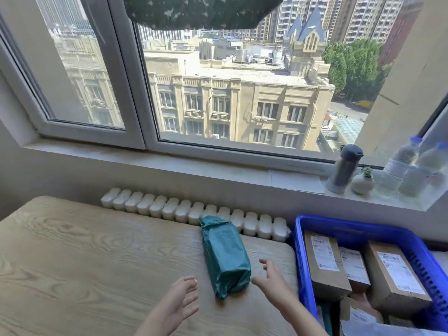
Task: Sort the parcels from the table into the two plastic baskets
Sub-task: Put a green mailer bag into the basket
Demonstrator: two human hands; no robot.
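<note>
A teal plastic-wrapped parcel [224,255] lies lengthwise on the light wooden table [84,263], near its right side. My left hand [179,299] hovers just left of the parcel's near end, fingers spread and holding nothing. My right hand [271,280] is just right of the parcel, fingers relaxed and apart from it. A blue plastic basket [299,251] stands right of the table and holds several cardboard parcels [324,260] with white labels. Only one basket is in view.
A white radiator [169,207] runs behind the table under the windowsill. On the sill at the right stand a grey flask [345,168], a small round vase [362,181] and two water bottles [400,163]. A sheet of paper [295,180] lies on the sill.
</note>
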